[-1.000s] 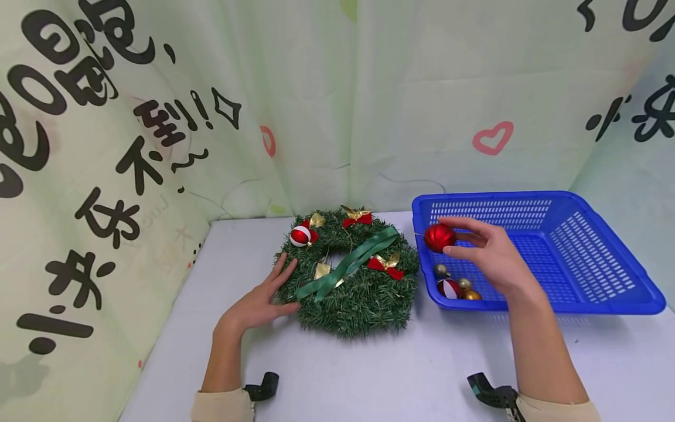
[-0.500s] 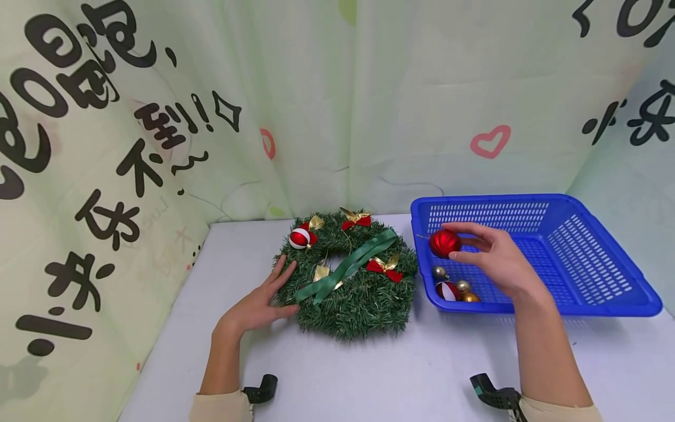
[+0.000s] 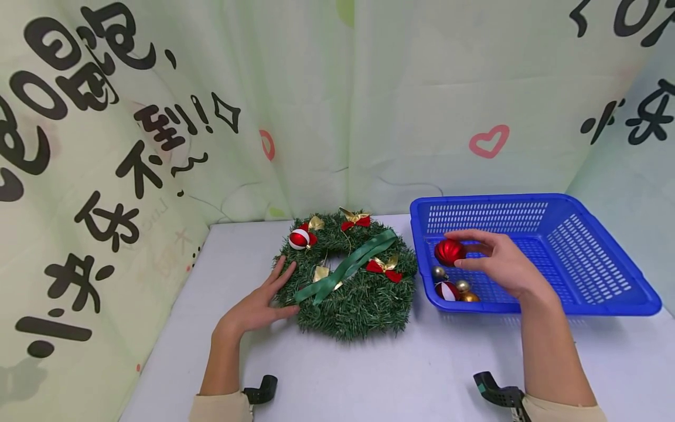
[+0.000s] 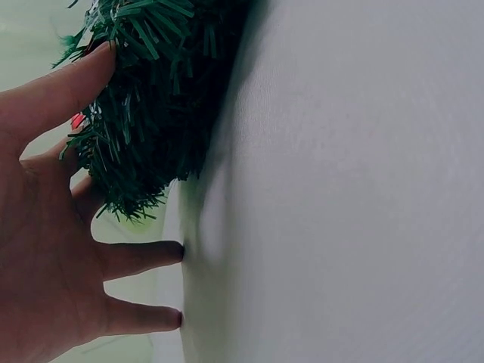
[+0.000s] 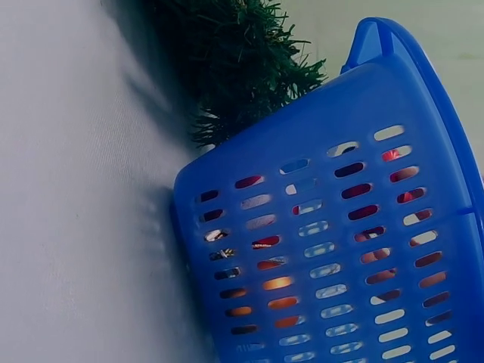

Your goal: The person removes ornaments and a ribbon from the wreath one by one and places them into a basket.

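Observation:
My right hand [image 3: 498, 261] pinches a shiny red Christmas ball [image 3: 450, 252] between thumb and fingers, inside the left part of the blue basket [image 3: 580, 309]. In the right wrist view the basket wall [image 5: 302, 128] hides most of the hand. A green wreath [image 3: 364, 310] lies left of the basket, carrying red bows [image 3: 385, 268], a red-and-white ball [image 3: 302, 238] and a loose green ribbon [image 3: 345, 266]. My left hand [image 3: 258, 302] has its fingers spread at the wreath's left edge. In the left wrist view its thumb touches the needles and two fingertips meet the table.
Below the held ball, a red-and-white ball [image 3: 447, 291], a gold ball [image 3: 470, 297] and small silvery balls [image 3: 462, 285] lie in the basket's left corner. The white table [image 3: 369, 375] is bounded by a printed curtain [image 3: 401, 117] behind and at the sides.
My right hand has moved the red ball right and slightly down, from the basket's left rim to inside it. The left hand and the wreath stay in place.

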A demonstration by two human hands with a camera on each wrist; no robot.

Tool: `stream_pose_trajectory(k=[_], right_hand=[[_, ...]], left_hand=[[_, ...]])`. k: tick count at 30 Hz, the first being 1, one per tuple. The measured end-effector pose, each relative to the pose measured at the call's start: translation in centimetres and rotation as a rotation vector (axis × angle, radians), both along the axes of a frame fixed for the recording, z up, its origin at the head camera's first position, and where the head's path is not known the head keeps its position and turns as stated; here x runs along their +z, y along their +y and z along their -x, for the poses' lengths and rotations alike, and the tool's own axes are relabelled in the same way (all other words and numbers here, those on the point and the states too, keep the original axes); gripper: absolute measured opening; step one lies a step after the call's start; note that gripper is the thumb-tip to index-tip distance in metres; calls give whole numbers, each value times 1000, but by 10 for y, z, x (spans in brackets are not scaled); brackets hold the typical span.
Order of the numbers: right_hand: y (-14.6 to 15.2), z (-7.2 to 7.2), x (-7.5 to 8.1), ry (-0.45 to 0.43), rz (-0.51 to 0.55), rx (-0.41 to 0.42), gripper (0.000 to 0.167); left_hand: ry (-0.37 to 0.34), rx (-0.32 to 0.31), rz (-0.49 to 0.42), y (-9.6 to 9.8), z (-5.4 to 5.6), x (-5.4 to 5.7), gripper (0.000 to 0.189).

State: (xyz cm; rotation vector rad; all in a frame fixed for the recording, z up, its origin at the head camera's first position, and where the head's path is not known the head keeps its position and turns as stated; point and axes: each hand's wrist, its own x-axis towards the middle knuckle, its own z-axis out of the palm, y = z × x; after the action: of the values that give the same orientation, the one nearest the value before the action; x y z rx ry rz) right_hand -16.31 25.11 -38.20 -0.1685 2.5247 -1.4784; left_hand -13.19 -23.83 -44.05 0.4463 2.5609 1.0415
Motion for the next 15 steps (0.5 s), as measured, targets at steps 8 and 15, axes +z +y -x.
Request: stream_pose_trajectory(k=[8,15], right_hand=[[2,1,-6,-15,-52,57,57],[0,0,-10,-20,-75,107,55]], left_hand=[[4,0,1,0,-1,0,94],[2,0,1,1,-1,0,95]])
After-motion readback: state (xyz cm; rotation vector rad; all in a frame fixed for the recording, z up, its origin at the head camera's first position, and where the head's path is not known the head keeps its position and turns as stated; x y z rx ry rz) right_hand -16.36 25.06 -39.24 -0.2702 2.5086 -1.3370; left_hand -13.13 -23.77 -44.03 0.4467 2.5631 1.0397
